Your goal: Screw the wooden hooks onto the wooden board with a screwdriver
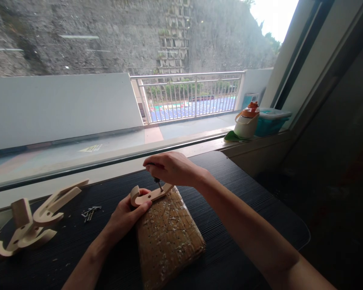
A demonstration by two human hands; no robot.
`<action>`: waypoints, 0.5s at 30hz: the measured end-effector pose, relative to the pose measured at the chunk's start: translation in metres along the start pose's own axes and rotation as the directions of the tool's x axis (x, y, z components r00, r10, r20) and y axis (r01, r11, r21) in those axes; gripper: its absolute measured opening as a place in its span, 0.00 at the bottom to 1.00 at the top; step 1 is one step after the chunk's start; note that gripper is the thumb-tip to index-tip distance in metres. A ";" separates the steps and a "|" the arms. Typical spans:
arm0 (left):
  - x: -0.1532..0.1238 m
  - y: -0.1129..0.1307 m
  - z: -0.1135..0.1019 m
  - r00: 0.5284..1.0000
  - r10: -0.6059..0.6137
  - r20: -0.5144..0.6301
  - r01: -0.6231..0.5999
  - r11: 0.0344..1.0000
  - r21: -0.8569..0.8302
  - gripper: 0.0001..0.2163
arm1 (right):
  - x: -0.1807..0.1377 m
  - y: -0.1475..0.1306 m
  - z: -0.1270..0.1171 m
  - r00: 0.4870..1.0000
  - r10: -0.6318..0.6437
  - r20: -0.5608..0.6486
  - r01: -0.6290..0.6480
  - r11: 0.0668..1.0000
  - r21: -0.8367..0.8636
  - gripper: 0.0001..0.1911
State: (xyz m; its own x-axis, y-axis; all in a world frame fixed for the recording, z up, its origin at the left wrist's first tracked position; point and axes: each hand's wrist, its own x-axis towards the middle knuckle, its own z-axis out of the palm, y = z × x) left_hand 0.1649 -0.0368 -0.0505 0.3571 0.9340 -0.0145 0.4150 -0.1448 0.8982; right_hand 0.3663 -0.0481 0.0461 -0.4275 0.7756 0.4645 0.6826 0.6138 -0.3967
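Observation:
My left hand (133,210) grips a curved wooden hook (149,196) near its left end, thumb in front and fingers behind. The hook lies on the far end of a worn brown board (169,237) pitted with many small holes. Above it, my right hand (171,167) is closed around the dark handle of a screwdriver (157,180). The screwdriver's shaft points down and its tip meets the hook at a hole right of the middle. Another hole shows in the hook nearer my left thumb. My right hand partly covers the hook's right end.
Several similar wooden hooks (22,231) lie piled at the table's left. A small heap of screws (90,213) sits between them and my left hand. On the windowsill at right stand a bottle (246,125) with an orange lid and a teal box (272,123).

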 end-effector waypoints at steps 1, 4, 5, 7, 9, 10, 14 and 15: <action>0.000 0.000 0.000 1.000 -0.003 -0.007 0.003 1.000 0.003 0.21 | 0.000 0.001 0.000 1.000 0.016 -0.009 -0.016 1.000 -0.011 0.15; 0.001 -0.001 0.000 1.000 -0.005 -0.010 0.005 1.000 0.000 0.22 | 0.001 0.005 0.001 0.996 0.076 -0.049 -0.079 0.995 -0.054 0.16; 0.001 -0.001 0.000 1.000 -0.005 -0.005 0.005 1.000 0.002 0.22 | 0.001 0.006 0.002 0.994 0.088 -0.064 -0.092 0.993 -0.068 0.16; 0.001 0.000 0.000 1.000 -0.008 0.000 0.008 1.000 0.012 0.23 | 0.001 0.007 0.003 0.992 0.094 -0.082 -0.101 0.990 -0.096 0.17; 0.000 0.001 0.000 1.000 -0.013 -0.003 0.013 1.000 0.021 0.23 | 0.001 0.006 0.003 0.993 0.084 -0.088 -0.094 0.989 -0.117 0.16; 0.000 0.002 0.000 1.000 -0.013 -0.006 0.013 1.000 0.023 0.23 | 0.000 0.005 0.003 0.993 0.077 -0.088 -0.087 0.989 -0.121 0.15; 0.000 0.003 0.001 1.000 -0.005 -0.020 0.005 1.000 0.027 0.23 | -0.001 0.003 0.002 0.998 0.013 -0.059 -0.018 0.996 -0.084 0.14; -0.001 0.003 0.001 1.000 -0.004 -0.021 0.005 1.000 0.025 0.23 | -0.001 0.002 0.001 0.999 -0.002 -0.045 -0.001 0.998 -0.069 0.14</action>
State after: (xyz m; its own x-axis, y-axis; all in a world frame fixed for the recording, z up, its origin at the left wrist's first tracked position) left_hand 0.1669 -0.0382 -0.0481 0.3379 0.9412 -0.0093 0.4374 -0.1483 0.8869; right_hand 0.3675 -0.0475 0.0437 -0.4018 0.7668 0.5005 0.7225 0.6013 -0.3412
